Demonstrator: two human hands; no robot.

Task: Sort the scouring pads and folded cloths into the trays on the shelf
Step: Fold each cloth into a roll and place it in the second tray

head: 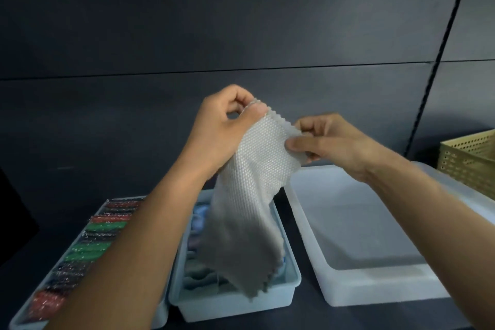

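Observation:
A grey waffle-textured cloth [249,195] hangs unfolded in the air over the middle tray. My left hand [222,126] pinches its top left corner, and my right hand [324,142] pinches its top right edge. Below it the middle tray [230,303] holds several folded cloths in blue and grey tones. The left tray [18,323] holds a row of red, green and dark glittery scouring pads [91,236], partly hidden by my left forearm. The large white tray [375,289] on the right has nothing visible inside it.
All three trays stand side by side on a dark shelf [305,313] against a dark back wall. A gold perforated metal basket [471,158] stands at the far right behind the large tray. A black upright rail [439,67] runs up the wall.

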